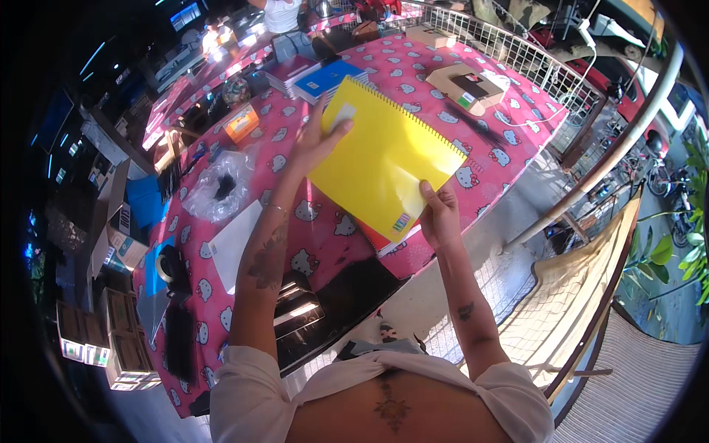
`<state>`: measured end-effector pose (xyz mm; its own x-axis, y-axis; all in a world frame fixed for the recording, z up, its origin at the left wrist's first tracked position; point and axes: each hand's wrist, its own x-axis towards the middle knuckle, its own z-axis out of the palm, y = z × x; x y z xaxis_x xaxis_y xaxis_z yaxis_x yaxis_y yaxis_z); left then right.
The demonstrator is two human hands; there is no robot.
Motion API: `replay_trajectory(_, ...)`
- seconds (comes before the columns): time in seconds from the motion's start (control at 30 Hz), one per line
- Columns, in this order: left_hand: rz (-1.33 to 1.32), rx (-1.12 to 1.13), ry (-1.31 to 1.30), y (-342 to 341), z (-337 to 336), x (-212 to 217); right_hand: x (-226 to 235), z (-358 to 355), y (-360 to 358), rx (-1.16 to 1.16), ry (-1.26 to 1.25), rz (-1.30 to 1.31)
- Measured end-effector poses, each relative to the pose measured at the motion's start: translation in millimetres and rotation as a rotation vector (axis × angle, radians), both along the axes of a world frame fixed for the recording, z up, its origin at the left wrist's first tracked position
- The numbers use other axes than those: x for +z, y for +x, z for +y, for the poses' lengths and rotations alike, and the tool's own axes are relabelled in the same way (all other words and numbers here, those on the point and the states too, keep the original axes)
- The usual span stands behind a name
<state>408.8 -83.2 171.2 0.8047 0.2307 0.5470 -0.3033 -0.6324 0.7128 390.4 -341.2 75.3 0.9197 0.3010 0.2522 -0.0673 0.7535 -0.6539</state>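
White cloth top (247, 391) lies nearest, and beyond it both hands hold a yellow, rectangular, spiral-bound notebook (384, 155), the left hand (317, 144) gripping its left edge with the thumb on the cover, the right hand (441, 218) pinching its lower right corner. Below the hands spreads a pink, cat-printed surface (317, 240), with a flat red item (380, 240), perhaps another notebook though mostly hidden, just left of the right hand. A crumpled clear plastic bag (218, 188) lies left of the left hand, and a blue-covered notebook stack (325, 77) beyond it.
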Motion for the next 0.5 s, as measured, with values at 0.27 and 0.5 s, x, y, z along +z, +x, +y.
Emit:
replay_trajectory(0.27, 0.334, -0.092, 0.360, 65, 3, -111, -78, -17, -21, -0.161, -0.472, 0.543)
replay_trajectory(0.5, 0.400, 0.035, 0.627, 61, -17, -182, -129, 0, -15, -0.098, -0.604, 0.598)
